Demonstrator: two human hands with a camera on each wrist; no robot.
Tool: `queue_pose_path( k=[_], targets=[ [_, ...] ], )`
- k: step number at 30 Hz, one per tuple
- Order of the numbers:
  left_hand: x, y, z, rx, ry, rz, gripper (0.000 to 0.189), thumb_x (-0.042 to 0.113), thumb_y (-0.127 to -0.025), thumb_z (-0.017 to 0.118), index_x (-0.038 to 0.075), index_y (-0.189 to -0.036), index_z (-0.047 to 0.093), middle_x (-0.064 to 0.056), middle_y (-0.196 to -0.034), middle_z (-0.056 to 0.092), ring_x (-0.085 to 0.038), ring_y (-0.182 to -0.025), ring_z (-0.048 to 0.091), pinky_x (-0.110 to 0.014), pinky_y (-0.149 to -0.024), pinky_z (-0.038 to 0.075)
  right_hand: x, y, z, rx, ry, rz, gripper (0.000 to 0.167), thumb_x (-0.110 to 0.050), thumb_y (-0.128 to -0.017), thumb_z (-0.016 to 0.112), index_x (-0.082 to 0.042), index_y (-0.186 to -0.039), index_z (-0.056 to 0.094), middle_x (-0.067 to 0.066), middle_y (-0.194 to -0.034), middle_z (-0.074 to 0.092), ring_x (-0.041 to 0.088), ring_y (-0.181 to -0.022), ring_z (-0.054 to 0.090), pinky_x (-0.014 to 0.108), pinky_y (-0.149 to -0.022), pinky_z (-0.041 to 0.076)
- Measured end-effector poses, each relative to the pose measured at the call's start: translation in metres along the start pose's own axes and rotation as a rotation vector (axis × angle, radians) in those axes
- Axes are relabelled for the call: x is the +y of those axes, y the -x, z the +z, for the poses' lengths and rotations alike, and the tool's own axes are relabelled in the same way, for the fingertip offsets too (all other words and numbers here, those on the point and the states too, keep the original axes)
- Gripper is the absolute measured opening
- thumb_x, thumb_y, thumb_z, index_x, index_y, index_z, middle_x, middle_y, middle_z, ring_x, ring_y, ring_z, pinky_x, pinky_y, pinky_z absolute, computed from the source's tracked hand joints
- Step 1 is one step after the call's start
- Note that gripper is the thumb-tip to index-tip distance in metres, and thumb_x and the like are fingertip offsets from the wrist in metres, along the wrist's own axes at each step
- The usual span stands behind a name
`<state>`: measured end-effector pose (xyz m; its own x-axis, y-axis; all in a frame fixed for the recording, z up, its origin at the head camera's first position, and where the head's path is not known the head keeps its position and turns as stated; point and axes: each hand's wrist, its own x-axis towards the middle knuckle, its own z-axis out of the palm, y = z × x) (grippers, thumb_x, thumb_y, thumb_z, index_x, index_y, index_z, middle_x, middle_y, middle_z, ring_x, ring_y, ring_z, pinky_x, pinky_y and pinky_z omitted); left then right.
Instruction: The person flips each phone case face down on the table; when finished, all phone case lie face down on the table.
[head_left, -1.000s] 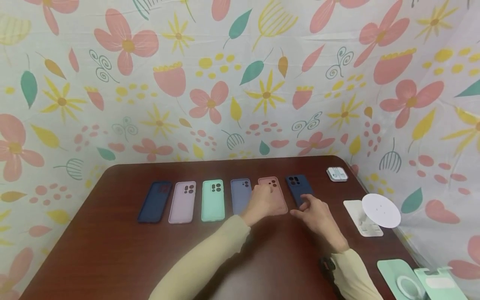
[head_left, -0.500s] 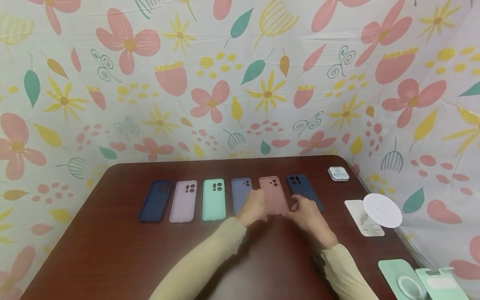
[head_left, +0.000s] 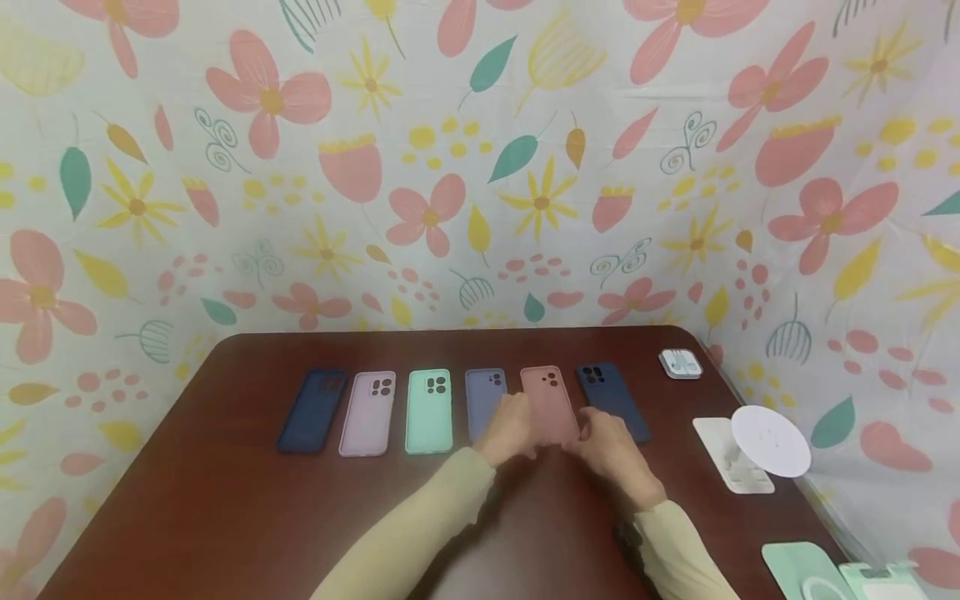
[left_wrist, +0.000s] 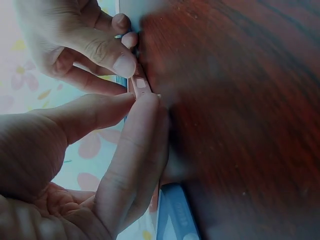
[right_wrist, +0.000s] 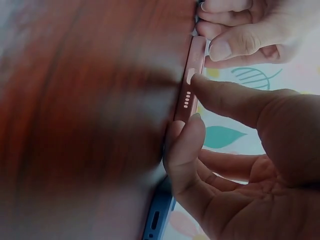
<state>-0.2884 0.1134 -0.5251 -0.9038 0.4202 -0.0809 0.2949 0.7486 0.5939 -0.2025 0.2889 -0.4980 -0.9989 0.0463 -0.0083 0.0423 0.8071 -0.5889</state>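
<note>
A pink phone case (head_left: 550, 407) lies in a row of phone cases on the table, camera cutouts at its far end. My left hand (head_left: 512, 427) grips its near left corner between thumb and fingers, partly covering the lavender-blue case (head_left: 480, 392) beside it. At the near right corner, my right hand (head_left: 609, 448) holds the pink case with thumb and curled fingers. The right wrist view shows the case's end edge (right_wrist: 188, 100), with a port slot and speaker holes, between both hands. A dark blue case (head_left: 615, 402) lies just right of my right hand.
Leftward in the row are a mint case (head_left: 429, 412), a lilac case (head_left: 367, 415) and another dark blue case (head_left: 312, 412). On the right stand boxed earphones (head_left: 681, 364), a white stand (head_left: 771, 442) and mint-green items (head_left: 806, 571). A floral cloth (head_left: 450, 167) hangs behind the table.
My left hand has come back from over the pink case to its near left corner. My right hand has shifted left off the right dark blue case to the pink one.
</note>
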Motion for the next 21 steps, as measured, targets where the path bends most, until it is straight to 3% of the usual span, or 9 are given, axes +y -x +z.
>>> queue_pose_path(
  k=[6,7,10,13,15,18,21],
  targets=[
    [-0.005,-0.001,0.007,0.062,-0.07,0.028,0.03,0.008,-0.069,0.101,0.014,-0.079,0.073,-0.003,-0.082,0.08,-0.031,-0.09,0.08,-0.032,-0.081,0.067,-0.009,0.001,-0.001,-0.026,0.007,0.013,0.04,-0.01,-0.091,0.083,0.009,-0.124,0.068,0.006,-0.075,0.059,0.019,-0.068,0.054,0.031,-0.061,0.043],
    [-0.005,0.0,0.007,0.066,-0.068,0.032,0.029,0.01,-0.071,0.1,0.015,-0.078,0.072,-0.003,-0.082,0.08,-0.032,-0.091,0.08,-0.033,-0.082,0.067,-0.009,0.001,-0.001,-0.023,0.006,0.004,0.038,-0.009,-0.091,0.083,0.009,-0.122,0.068,0.007,-0.075,0.059,0.02,-0.067,0.054,0.031,-0.061,0.043],
    [-0.003,0.005,0.006,0.07,-0.071,0.038,0.03,0.015,-0.073,0.1,0.016,-0.075,0.071,-0.003,-0.08,0.08,-0.032,-0.09,0.08,-0.033,-0.081,0.067,-0.005,0.001,0.001,-0.031,0.018,0.004,0.035,-0.012,-0.091,0.083,0.005,-0.119,0.069,0.006,-0.076,0.059,0.02,-0.068,0.054,0.032,-0.061,0.043],
    [-0.001,0.01,0.007,0.058,-0.073,0.011,0.031,0.016,-0.073,0.101,0.016,-0.075,0.07,-0.003,-0.081,0.079,-0.031,-0.09,0.08,-0.032,-0.081,0.067,0.015,-0.006,0.015,-0.017,0.045,-0.026,0.033,-0.018,-0.09,0.084,-0.001,-0.115,0.07,0.002,-0.077,0.059,0.015,-0.068,0.052,0.029,-0.06,0.041],
    [-0.001,0.011,0.008,0.047,-0.059,-0.012,0.032,0.018,-0.072,0.102,0.015,-0.077,0.07,-0.004,-0.082,0.079,-0.03,-0.087,0.08,-0.032,-0.078,0.067,0.01,-0.003,0.012,-0.035,0.045,-0.001,0.033,-0.017,-0.091,0.084,-0.002,-0.117,0.071,0.003,-0.08,0.061,0.016,-0.071,0.054,0.03,-0.063,0.043],
    [0.012,0.025,-0.009,0.035,0.013,-0.022,0.029,0.019,-0.077,0.1,0.01,-0.086,0.074,-0.005,-0.08,0.078,-0.024,-0.074,0.079,-0.03,-0.073,0.066,0.013,-0.007,0.01,-0.034,0.038,-0.006,0.035,-0.017,-0.091,0.084,-0.002,-0.119,0.071,0.004,-0.083,0.063,0.017,-0.074,0.056,0.031,-0.064,0.044],
    [0.024,0.036,-0.027,0.02,0.117,-0.027,0.024,0.024,-0.089,0.088,0.006,-0.089,0.073,-0.006,-0.072,0.076,-0.015,-0.053,0.073,-0.027,-0.064,0.062,0.011,-0.009,0.005,0.006,0.022,-0.04,0.035,-0.017,-0.09,0.085,-0.002,-0.119,0.071,0.004,-0.082,0.064,0.017,-0.073,0.056,0.03,-0.064,0.044]
  ],
)
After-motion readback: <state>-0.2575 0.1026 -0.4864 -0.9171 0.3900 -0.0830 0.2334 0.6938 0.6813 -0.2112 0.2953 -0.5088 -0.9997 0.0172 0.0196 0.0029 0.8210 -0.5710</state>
